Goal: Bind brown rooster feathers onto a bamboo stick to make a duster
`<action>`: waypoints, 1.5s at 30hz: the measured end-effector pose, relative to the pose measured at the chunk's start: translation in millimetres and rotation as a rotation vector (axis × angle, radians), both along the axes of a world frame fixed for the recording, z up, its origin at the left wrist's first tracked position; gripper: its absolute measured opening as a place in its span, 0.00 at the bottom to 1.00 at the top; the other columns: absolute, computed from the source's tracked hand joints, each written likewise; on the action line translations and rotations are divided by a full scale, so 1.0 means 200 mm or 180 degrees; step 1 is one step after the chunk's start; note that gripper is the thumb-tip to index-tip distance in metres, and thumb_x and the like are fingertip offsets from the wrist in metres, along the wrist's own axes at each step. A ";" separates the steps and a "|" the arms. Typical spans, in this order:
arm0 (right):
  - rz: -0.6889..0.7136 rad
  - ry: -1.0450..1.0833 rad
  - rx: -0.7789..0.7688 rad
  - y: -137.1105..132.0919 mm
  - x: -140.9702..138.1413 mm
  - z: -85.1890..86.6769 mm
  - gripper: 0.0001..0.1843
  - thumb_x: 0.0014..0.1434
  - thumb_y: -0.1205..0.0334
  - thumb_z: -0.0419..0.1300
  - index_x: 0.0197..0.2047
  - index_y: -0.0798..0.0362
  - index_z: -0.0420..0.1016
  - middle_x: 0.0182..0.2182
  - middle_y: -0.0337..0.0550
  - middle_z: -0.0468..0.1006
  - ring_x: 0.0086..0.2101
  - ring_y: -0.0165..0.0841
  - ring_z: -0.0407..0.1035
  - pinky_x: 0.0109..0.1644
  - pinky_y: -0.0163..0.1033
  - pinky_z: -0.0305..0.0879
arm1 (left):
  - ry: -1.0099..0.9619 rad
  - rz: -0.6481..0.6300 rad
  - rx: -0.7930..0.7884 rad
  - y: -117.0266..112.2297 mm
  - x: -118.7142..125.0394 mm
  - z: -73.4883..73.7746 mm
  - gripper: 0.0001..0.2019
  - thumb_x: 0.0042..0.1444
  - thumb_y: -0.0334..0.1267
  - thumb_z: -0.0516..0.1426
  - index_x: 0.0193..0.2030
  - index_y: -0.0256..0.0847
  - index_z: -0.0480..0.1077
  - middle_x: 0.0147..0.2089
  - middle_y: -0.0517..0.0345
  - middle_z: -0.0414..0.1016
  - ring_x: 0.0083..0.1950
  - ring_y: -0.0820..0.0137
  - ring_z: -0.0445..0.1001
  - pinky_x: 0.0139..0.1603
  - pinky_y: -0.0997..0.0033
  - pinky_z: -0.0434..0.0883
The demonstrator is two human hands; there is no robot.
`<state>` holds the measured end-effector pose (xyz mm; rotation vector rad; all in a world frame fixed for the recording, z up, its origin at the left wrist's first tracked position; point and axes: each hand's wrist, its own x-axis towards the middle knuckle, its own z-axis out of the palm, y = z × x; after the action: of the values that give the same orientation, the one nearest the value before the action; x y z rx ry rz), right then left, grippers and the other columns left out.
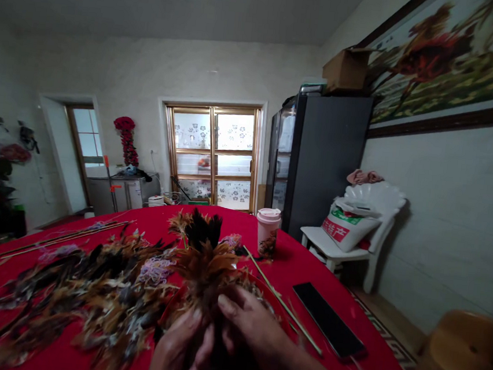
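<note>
Head view, sole camera: one upright bundle of brown and black feathers (208, 263), centred low over the near part of the round table with its red cloth (284, 270), tips fanned upward. Left hand (179, 344): fingers curled narrow about the bundle's lower end, thumb upright against it. Right hand (254, 325): thumb and fingers closed in from the other side, probably so that the quills stay gathered while the tips spread freely; exact fingertip contact is hidden by feathers and shadow. Beside the left hand: one broad heap of loose brown, black and pale feathers (122, 295), apparently laid there for easy reach. Upon the heap: a tangle of thin lilac loops (155, 270). Right of the bundle: one slender green-yellow stick (283, 300), lying slantwise. Beyond the stick: one lidded pink cup (267, 233), upright, and one flat black phone (328, 321), presumably set aside from the feathers. Far left: thin brown sticks (67, 237), lying roughly side by side, seemingly apart to avoid tangling.
</note>
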<state>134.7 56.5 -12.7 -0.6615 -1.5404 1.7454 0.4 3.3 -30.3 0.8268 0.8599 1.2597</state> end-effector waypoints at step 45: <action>-0.0047 -0.1454 0.4353 -0.03 0.26 0.28 0.09 0.53 0.71 0.53 0.32 0.53 0.75 0.26 0.38 0.75 0.28 0.27 0.67 0.29 0.30 0.53 | 0.4794 -0.0430 0.1871 -0.07 0.07 0.09 0.04 0.50 0.41 0.56 0.32 0.45 0.68 0.24 0.54 0.76 0.20 0.65 0.70 0.21 0.68 0.51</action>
<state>187.5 50.7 43.2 -0.3081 -2.4936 0.2070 13.4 -11.3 -11.7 2.3718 1.5359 0.5723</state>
